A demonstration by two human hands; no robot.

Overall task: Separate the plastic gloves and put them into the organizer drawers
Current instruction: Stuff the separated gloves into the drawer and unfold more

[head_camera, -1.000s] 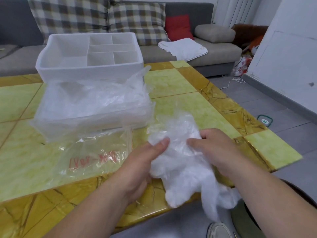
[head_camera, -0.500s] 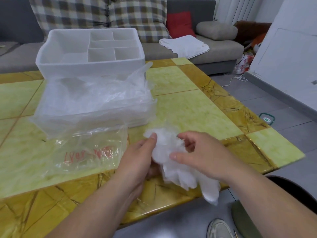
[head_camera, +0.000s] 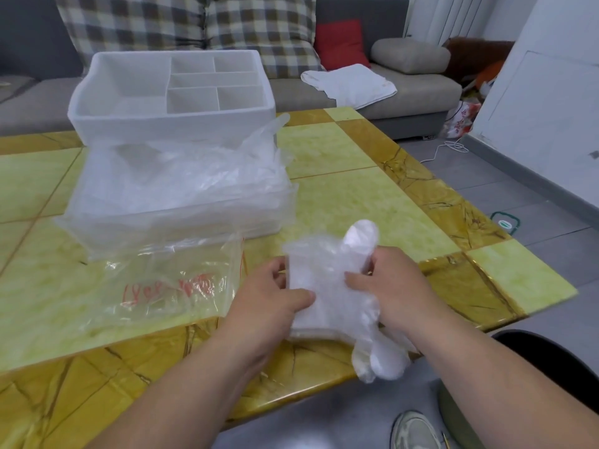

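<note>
Looking down past our forearms, we see a shoe [head_camera: 415, 429] on the grey floor at the bottom right of the frame. Just above it, over the near edge of the surface [head_camera: 356, 196], we hold a wad of gloves [head_camera: 324, 277] between both hands. Our left hand [head_camera: 272, 296] grips the wad's left side, thumb pressed across the front and fingers curled behind. Our right hand [head_camera: 389, 286] pinches the right side the same way, thumb on the front, fingers hidden at the back. One rounded glove end sticks up above our right hand, and more crumpled plastic hangs below the wad, past the surface's edge.

Left of our hands, a clear bag [head_camera: 168, 286] with red writing lies flat on the yellow-green surface; we cannot read the writing. Beyond the bag, touching its far edge, the drawer [head_camera: 181, 218] stands pulled out toward us, heaped with loose clear plastic [head_camera: 181, 176] that spills over its right side. Behind and above the drawer, in the upper left of the frame, sits the white organizer [head_camera: 171, 124], its top split into one large compartment and several small ones.

Farthest off, a grey sofa [head_camera: 421, 89] runs along the top with checked cushions, a red cushion [head_camera: 340, 40] and a white cloth [head_camera: 350, 82].
</note>
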